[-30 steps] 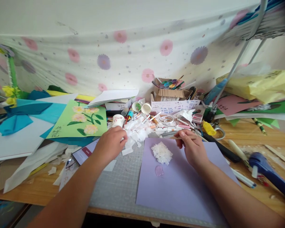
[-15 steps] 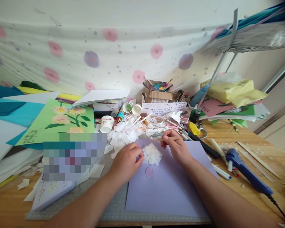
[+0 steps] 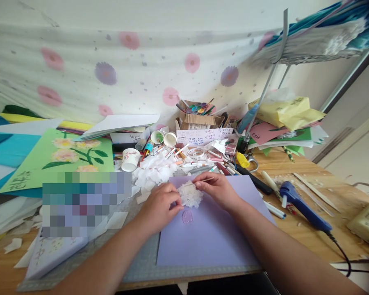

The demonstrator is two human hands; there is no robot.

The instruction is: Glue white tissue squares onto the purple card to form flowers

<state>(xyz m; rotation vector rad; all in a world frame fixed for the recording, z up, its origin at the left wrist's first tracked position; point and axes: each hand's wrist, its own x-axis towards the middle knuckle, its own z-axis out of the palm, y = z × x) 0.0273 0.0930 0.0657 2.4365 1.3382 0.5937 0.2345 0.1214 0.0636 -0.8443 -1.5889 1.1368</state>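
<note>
Tissue flower (image 3: 190,195) sat on the lilac sheet (image 3: 209,239), one glue blob (image 3: 187,216) below it bare; left hand (image 3: 160,205) pinched its edge — right hand (image 3: 217,189) apparently nipped a thin stick (image 3: 203,180).

Under your hands lies a pale lilac sheet of card (image 3: 209,241), and on it a white ruffled tissue-paper flower (image 3: 190,195) above a small translucent pinkish blob of glue (image 3: 187,216). You have a light green card painted with cream-yellow flowers on dark green stems (image 3: 58,157) to the left, over turquoise paper (image 3: 6,149). The hanging cloth (image 3: 141,57) behind is cream, dotted grey, with pink and purple daisies. The glue gun (image 3: 304,207) is dark blue on the tan wooden counter (image 3: 326,184).
</note>
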